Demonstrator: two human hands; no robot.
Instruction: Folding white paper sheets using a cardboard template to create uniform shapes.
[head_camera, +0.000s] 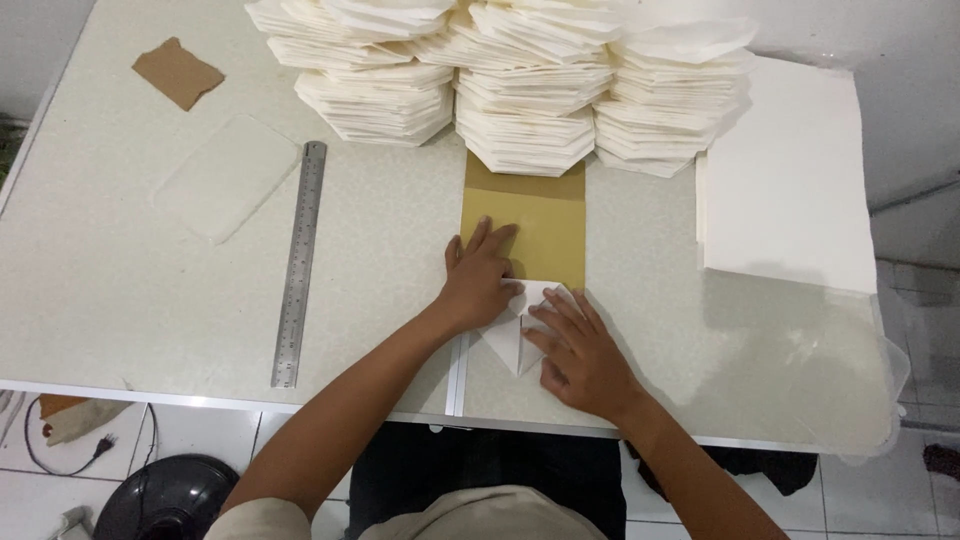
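A white folded paper (512, 338), pointed toward me, lies on the table just below a yellow-brown card (545, 225). My left hand (480, 275) presses flat on the paper's upper left part, fingers reaching onto the card. My right hand (575, 350) lies flat on the paper's right side, fingers spread and pointing up-left. Both hands press down on the paper rather than grip it.
Tall stacks of folded white paper (520, 85) stand at the back. A pile of flat white sheets (790, 170) lies at right. A steel ruler (300, 260), a clear plastic sleeve (228, 178) and a brown card scrap (178, 72) lie at left. The table's near edge (200, 397) runs below.
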